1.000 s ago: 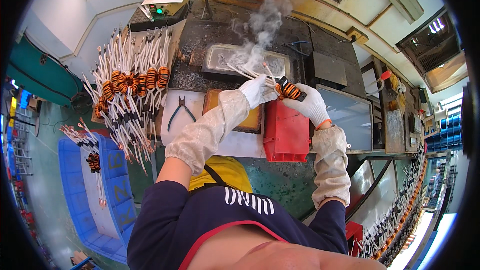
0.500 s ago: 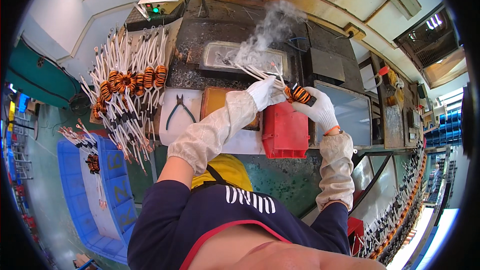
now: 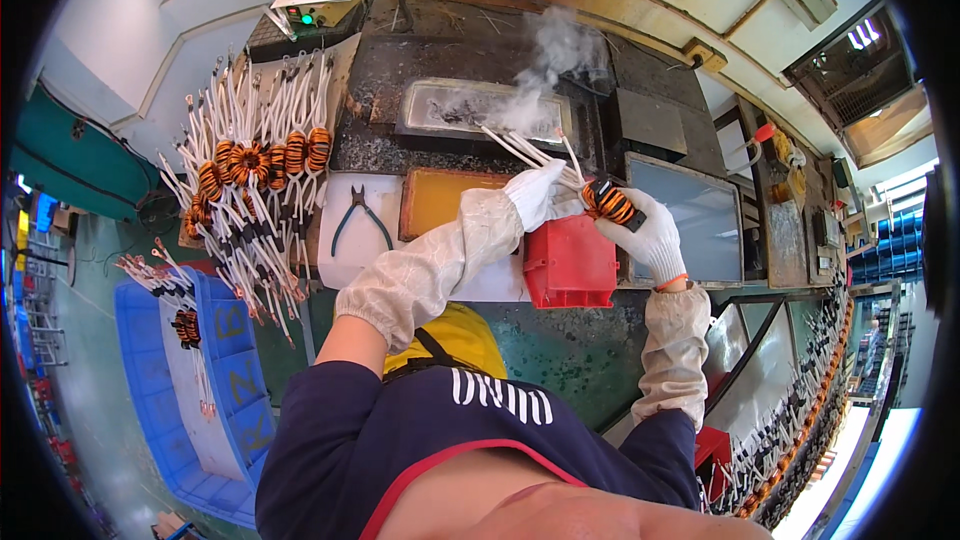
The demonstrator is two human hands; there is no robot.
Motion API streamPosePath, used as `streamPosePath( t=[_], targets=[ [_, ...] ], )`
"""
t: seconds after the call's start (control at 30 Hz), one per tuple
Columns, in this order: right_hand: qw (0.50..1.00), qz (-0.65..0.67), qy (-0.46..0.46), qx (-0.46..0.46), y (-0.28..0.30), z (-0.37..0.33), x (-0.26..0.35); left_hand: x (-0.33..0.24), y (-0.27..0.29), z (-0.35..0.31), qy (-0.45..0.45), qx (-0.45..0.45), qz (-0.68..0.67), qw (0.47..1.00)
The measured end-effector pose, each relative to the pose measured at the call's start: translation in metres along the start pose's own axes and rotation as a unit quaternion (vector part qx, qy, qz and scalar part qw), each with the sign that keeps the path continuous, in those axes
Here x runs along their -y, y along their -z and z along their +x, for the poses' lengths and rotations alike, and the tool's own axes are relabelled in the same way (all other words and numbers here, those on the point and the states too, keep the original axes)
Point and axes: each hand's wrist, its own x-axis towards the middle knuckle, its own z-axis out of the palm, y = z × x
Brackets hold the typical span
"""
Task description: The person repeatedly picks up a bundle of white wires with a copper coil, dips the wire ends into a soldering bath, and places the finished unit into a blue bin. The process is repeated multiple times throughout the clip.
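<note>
A toroidal coil [image 3: 610,203], wound in orange and black, is in my gloved right hand [image 3: 652,237], whose fingers close round its right side. White sleeved leads [image 3: 522,150] run from it up and left. My gloved left hand [image 3: 535,192] is closed round these leads near the coil. Their tips hover by the near right part of a rectangular solder pot [image 3: 425,108], whose surface is greyish and partly scummed. Smoke [image 3: 552,50] rises over the pot's right side. Below the coil stands a red plastic bin [image 3: 570,265]; its inside is partly hidden by my hands.
Left of the pot lies a heap of similar coils [image 3: 250,165]. Pliers [image 3: 358,220] rest on white board beside an amber-coloured tray [image 3: 440,198]. A grey-topped tray [image 3: 690,220] is at right. A blue crate [image 3: 150,380] stands lower left, and a control box [image 3: 320,8] sits at the back.
Both hands and the coil have shifted slightly right and down. The lead tips have moved right, away from the pot's middle. Smoke over the pot has drifted and thinned.
</note>
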Motion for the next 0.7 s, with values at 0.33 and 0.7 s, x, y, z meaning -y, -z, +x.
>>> streamPosePath(
  t=[0.33,0.7],
  targets=[
    [0.977,0.210,-0.039,-0.009,-0.023,-0.029,-0.013,0.002,-0.010,-0.028,0.012,-0.025,0.109,0.994],
    [0.701,0.703,-0.121,0.012,-0.063,0.011,-0.025,-0.010,-0.008,-0.064,-0.171,-0.065,0.382,0.906]
  ],
)
